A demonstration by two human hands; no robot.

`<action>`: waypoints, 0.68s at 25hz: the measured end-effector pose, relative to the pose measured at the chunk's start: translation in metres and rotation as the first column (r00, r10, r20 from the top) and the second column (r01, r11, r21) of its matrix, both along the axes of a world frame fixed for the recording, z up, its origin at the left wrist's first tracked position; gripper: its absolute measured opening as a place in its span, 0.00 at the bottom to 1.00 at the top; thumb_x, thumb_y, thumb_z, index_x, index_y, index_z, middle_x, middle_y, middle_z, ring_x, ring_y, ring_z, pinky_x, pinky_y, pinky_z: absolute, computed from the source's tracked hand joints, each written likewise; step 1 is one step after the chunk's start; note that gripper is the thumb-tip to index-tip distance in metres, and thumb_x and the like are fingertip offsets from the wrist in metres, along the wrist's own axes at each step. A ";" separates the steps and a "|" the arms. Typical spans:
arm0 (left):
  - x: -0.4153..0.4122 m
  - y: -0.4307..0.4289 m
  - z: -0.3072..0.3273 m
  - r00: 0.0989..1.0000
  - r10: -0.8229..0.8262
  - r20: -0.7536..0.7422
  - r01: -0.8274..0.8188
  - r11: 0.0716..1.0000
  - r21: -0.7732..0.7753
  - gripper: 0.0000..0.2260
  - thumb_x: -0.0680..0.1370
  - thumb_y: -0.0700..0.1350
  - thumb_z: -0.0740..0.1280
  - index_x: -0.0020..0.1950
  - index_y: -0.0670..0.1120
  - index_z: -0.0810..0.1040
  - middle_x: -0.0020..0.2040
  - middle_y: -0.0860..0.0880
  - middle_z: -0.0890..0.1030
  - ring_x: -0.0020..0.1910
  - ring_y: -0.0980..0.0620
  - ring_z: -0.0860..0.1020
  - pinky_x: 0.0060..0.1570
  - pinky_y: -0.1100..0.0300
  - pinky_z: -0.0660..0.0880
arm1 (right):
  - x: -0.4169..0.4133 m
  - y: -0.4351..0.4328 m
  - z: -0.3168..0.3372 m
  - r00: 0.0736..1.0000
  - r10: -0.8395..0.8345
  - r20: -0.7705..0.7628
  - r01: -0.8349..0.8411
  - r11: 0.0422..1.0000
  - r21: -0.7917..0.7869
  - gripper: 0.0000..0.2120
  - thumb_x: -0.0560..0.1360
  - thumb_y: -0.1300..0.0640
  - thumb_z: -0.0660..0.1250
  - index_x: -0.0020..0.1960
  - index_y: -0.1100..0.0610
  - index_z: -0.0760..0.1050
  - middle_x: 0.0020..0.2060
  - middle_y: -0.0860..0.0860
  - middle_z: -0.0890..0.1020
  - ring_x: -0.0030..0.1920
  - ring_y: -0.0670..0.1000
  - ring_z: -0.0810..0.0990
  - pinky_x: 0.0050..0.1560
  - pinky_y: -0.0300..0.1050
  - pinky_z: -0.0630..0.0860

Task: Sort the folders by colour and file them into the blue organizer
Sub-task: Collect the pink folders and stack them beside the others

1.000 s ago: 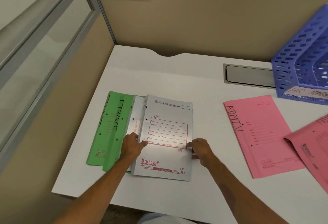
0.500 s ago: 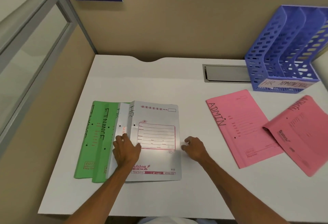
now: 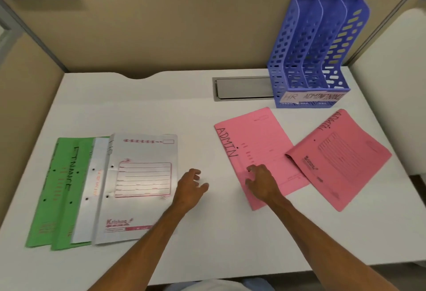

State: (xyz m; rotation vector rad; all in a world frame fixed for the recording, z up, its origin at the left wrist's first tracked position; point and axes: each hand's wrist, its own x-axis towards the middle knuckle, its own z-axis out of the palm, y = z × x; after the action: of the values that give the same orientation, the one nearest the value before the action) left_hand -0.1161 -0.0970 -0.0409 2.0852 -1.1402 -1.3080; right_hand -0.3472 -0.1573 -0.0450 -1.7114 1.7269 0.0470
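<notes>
**Folders laid out by colour, both hands empty**

Already the folders lie in colour groups across the white desk [image 3: 138, 111]. Toward the left edge, two green folders [image 3: 49, 189] overlap, one marked FINANCE, and two white folders [image 3: 143, 175] lie partly on top of them, the upper one showing a red printed form. Toward the right edge, a pink folder [image 3: 255, 145] marked ADMIN lies flat, and a second pink folder [image 3: 341, 159] lies tilted with its corner over the first one's right side.

The left hand [image 3: 190, 189] sits over bare desk just beside the right edge of the top white folder, fingers loosely spread and holding nothing. The right hand [image 3: 261, 182] rests on the lower part of the ADMIN folder, fingers apart and bent, fingertips on the cover; it grips nothing.

At the far right corner stands the blue organizer [image 3: 297, 55], upright, with three slots and a front label reading HR, ADMIN, FINANCE. Just left of it a grey cable hatch [image 3: 242, 88] is set into the desk.
</notes>
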 end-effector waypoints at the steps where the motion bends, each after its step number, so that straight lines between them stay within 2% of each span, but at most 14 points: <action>1: -0.019 -0.004 -0.004 0.998 0.022 -0.067 -0.019 0.998 0.054 0.18 0.74 0.46 0.74 0.62 0.45 0.75 0.56 0.46 0.80 0.52 0.47 0.80 0.51 0.55 0.77 | -0.017 -0.002 -0.002 1.000 0.015 -0.017 -0.015 1.000 0.021 0.25 0.77 0.55 0.65 0.73 0.56 0.67 0.66 0.58 0.70 0.65 0.59 0.71 0.64 0.52 0.71; 5: -0.097 -0.018 -0.021 0.925 0.220 -0.311 -0.145 0.958 0.246 0.19 0.73 0.44 0.75 0.61 0.42 0.75 0.55 0.40 0.81 0.46 0.48 0.80 0.49 0.54 0.79 | -0.071 -0.007 -0.010 0.996 0.087 -0.033 -0.084 0.993 0.082 0.30 0.78 0.55 0.63 0.77 0.55 0.57 0.64 0.57 0.71 0.62 0.59 0.74 0.61 0.52 0.74; 8: -0.136 -0.027 -0.029 0.868 0.390 -0.308 -0.290 0.900 0.325 0.19 0.72 0.42 0.76 0.59 0.41 0.74 0.54 0.40 0.80 0.44 0.48 0.80 0.46 0.55 0.79 | -0.088 -0.008 -0.013 0.986 0.162 0.032 -0.163 0.985 0.054 0.30 0.78 0.57 0.63 0.77 0.56 0.57 0.62 0.57 0.74 0.61 0.58 0.75 0.61 0.52 0.75; 10: -0.151 -0.032 -0.030 0.870 0.420 -0.259 -0.331 0.886 0.326 0.13 0.70 0.42 0.78 0.47 0.43 0.76 0.46 0.40 0.81 0.37 0.49 0.79 0.36 0.59 0.77 | -0.094 -0.010 -0.014 0.978 0.199 0.058 -0.202 0.978 0.048 0.31 0.77 0.59 0.63 0.77 0.56 0.57 0.64 0.57 0.74 0.63 0.58 0.75 0.63 0.53 0.74; 12: -0.160 -0.037 -0.030 0.865 0.446 -0.230 -0.367 0.875 0.317 0.14 0.68 0.42 0.79 0.33 0.44 0.74 0.40 0.40 0.80 0.29 0.50 0.77 0.25 0.64 0.72 | -0.099 -0.013 -0.014 0.972 0.224 0.076 -0.228 0.972 0.050 0.32 0.76 0.59 0.63 0.77 0.56 0.58 0.67 0.57 0.74 0.64 0.58 0.75 0.64 0.52 0.74; 13: -0.162 -0.040 -0.028 0.859 0.467 -0.211 -0.392 0.863 0.319 0.13 0.67 0.42 0.80 0.34 0.43 0.75 0.41 0.40 0.81 0.30 0.50 0.79 0.24 0.64 0.73 | -0.100 -0.015 -0.013 0.969 0.235 0.080 -0.239 0.970 0.053 0.32 0.75 0.59 0.63 0.77 0.56 0.58 0.67 0.57 0.74 0.64 0.58 0.75 0.64 0.52 0.74; 14: -0.164 -0.044 -0.025 0.852 0.484 -0.198 -0.414 0.855 0.312 0.14 0.65 0.43 0.81 0.40 0.40 0.78 0.44 0.40 0.82 0.35 0.47 0.82 0.27 0.61 0.78 | -0.101 -0.018 -0.013 0.965 0.248 0.083 -0.252 0.966 0.054 0.32 0.75 0.59 0.63 0.77 0.56 0.58 0.67 0.56 0.74 0.63 0.57 0.75 0.63 0.51 0.74; 16: -0.171 -0.050 -0.020 0.849 0.499 -0.174 -0.431 0.844 0.319 0.29 0.63 0.45 0.82 0.56 0.37 0.73 0.51 0.41 0.82 0.46 0.41 0.83 0.43 0.50 0.83 | -0.103 -0.022 -0.012 0.959 0.269 0.088 -0.274 0.960 0.058 0.31 0.75 0.59 0.63 0.77 0.55 0.59 0.67 0.55 0.75 0.62 0.57 0.76 0.61 0.50 0.75; 17: -0.175 -0.052 -0.017 0.857 0.495 -0.144 -0.437 0.846 0.306 0.32 0.63 0.45 0.82 0.58 0.38 0.68 0.52 0.42 0.81 0.48 0.41 0.83 0.46 0.48 0.82 | -0.104 -0.024 -0.012 0.957 0.276 0.093 -0.282 0.957 0.061 0.31 0.75 0.60 0.62 0.76 0.55 0.60 0.66 0.55 0.76 0.62 0.57 0.77 0.61 0.50 0.75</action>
State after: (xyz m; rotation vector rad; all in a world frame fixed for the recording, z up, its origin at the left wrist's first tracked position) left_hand -0.2907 -0.1493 -0.0582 2.1466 -0.3330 -1.4443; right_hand -0.4511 -0.1809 -0.0565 -1.8635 1.3955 0.1630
